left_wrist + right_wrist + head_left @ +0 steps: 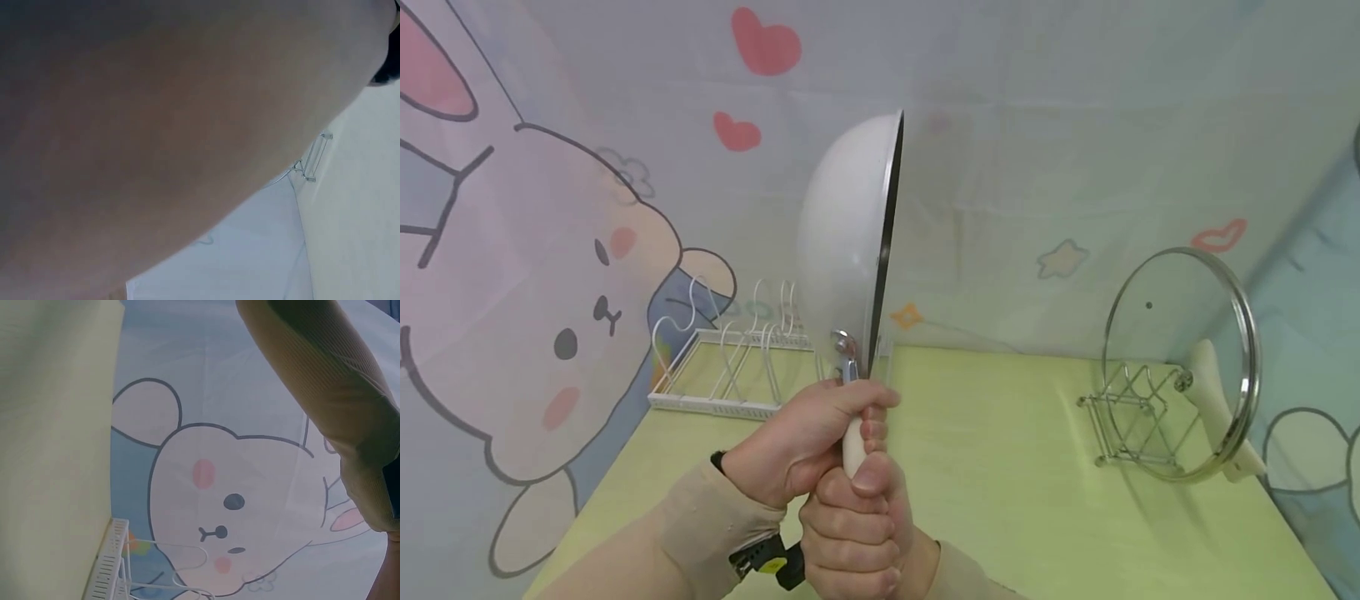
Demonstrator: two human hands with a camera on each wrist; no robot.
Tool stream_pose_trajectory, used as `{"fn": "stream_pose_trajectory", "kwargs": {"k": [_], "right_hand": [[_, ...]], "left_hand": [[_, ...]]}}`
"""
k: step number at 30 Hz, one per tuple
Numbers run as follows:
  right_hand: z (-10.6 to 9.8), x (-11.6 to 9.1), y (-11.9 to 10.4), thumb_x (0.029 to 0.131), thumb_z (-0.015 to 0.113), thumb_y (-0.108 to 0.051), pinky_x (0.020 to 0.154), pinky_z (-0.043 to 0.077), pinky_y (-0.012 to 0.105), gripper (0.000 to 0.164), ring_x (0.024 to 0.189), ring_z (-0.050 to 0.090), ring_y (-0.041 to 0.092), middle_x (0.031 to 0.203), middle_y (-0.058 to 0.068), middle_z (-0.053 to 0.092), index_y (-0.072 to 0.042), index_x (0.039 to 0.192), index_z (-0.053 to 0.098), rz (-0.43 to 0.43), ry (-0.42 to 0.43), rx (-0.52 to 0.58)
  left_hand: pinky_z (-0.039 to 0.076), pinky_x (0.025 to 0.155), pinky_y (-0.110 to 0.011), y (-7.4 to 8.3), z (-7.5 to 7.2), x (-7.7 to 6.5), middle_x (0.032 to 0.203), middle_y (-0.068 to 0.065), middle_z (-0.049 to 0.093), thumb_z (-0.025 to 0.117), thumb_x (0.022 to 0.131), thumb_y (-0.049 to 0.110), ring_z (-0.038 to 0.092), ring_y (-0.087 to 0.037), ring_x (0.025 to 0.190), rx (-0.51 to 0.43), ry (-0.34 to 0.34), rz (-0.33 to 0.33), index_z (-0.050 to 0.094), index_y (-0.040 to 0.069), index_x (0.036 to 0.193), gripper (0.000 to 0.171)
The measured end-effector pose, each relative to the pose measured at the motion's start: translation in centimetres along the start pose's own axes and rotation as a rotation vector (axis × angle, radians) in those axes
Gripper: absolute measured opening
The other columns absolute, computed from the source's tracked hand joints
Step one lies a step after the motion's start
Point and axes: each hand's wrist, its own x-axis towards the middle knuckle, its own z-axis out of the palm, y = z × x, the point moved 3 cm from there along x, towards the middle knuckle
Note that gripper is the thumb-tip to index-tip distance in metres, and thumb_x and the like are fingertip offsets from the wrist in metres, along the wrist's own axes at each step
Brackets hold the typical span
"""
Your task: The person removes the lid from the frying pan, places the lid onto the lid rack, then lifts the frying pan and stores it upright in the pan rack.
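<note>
A deep white pan (842, 225) with a dark inner side stands on edge in the air, its open side facing right. Both hands grip its cream handle (853, 450), one above the other. The left hand (812, 433) wraps the upper part, just below the metal joint, with its thumb across the front. Below it, the right hand (853, 525) holds the lower end in a curled fist. In the left wrist view, blurred skin (156, 137) fills most of the picture. The right wrist view shows a beige sleeve (319, 381) but not the pan.
Behind the pan, a white dish rack (711, 407) stands on the light green table (1000, 500). To the right, a small metal wire rack (1138, 458) supports an upright glass lid (1247, 375) with a cream handle (1213, 396). A printed curtain (1000, 167) hangs behind the table.
</note>
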Motion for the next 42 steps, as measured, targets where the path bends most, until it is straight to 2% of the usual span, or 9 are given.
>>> {"fn": "stream_pose_trajectory", "kwargs": {"k": [12,27,35,39,42], "right_hand": [[-1.0,-0.6,0.0,0.103,0.054,-0.025,0.031,0.028,0.026,0.047,0.025,0.025,0.016,0.036,-0.001,0.028,-0.013,0.061,0.038,-0.012,-0.001,0.009],[-2.5,-3.0,0.4,0.103,0.054,-0.026,0.032,0.029,0.025,0.047,0.025,0.026,0.015,0.035,-0.002,0.028,-0.013,0.061,0.037,-0.054,0.004,0.021],[-2.4,-3.6,0.3,0.104,0.053,-0.026,0.031,0.029,0.027,0.047,0.025,0.026,0.015,0.036,-0.001,0.028,-0.013,0.061,0.037,-0.031,0.000,0.007],[-2.5,-4.4,0.1,0.104,0.053,-0.027,0.030,0.029,0.028,0.046,0.024,0.026,0.016,0.036,-0.001,0.028,-0.014,0.062,0.038,-0.004,-0.011,0.001],[-2.5,-5.0,-0.1,0.104,0.053,-0.027,0.030,0.030,0.028,0.046,0.024,0.026,0.016,0.037,-0.001,0.029,-0.014,0.063,0.039,0.019,-0.023,-0.002]], "left_hand": [[0.046,0.055,-0.015,-0.8,-0.9,0.8,0.058,0.010,0.049,0.059,0.103,0.010,0.048,-0.002,0.051,-0.025,0.019,-0.017,0.048,0.017,0.068,0.037],[0.046,0.055,-0.015,-2.8,-1.8,2.5,0.056,0.011,0.051,0.059,0.101,0.010,0.049,-0.001,0.051,-0.037,0.049,-0.079,0.050,0.017,0.065,0.039],[0.044,0.054,-0.016,-3.2,-1.8,2.9,0.056,0.011,0.052,0.059,0.101,0.008,0.048,0.000,0.052,-0.034,0.059,-0.045,0.051,0.018,0.065,0.038],[0.048,0.055,-0.016,-3.8,-1.5,3.2,0.055,0.010,0.053,0.060,0.101,0.006,0.050,-0.001,0.051,-0.072,0.083,-0.043,0.052,0.017,0.067,0.036],[0.050,0.056,-0.017,-4.2,-1.4,3.6,0.054,0.010,0.053,0.061,0.100,0.006,0.052,-0.002,0.051,-0.059,0.104,-0.030,0.054,0.017,0.065,0.037]]}}
